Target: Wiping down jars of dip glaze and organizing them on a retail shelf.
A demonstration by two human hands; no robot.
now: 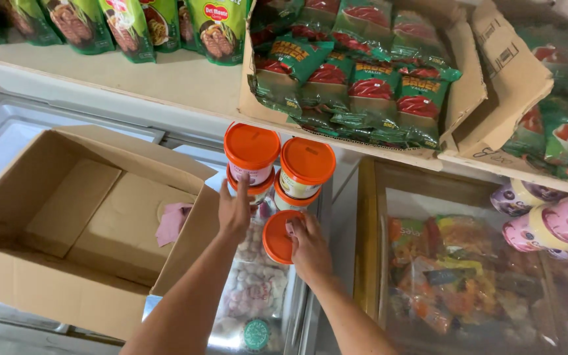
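Nearest me, my right hand [309, 246] lay on a round orange-lidded plastic tub [276, 236], fingers curled together over its lid, atop the glass-topped freezer [258, 309]. My left hand [235, 210], fingers straight and close together, pressed against the lower tub of a stacked pair of orange-lidded tubs [252, 154]. Another such stack [306, 167] stood just beside. Left sat an open cardboard box [67, 223]; beyond, a carton of green sauce pouches [363, 79] on the shelf.
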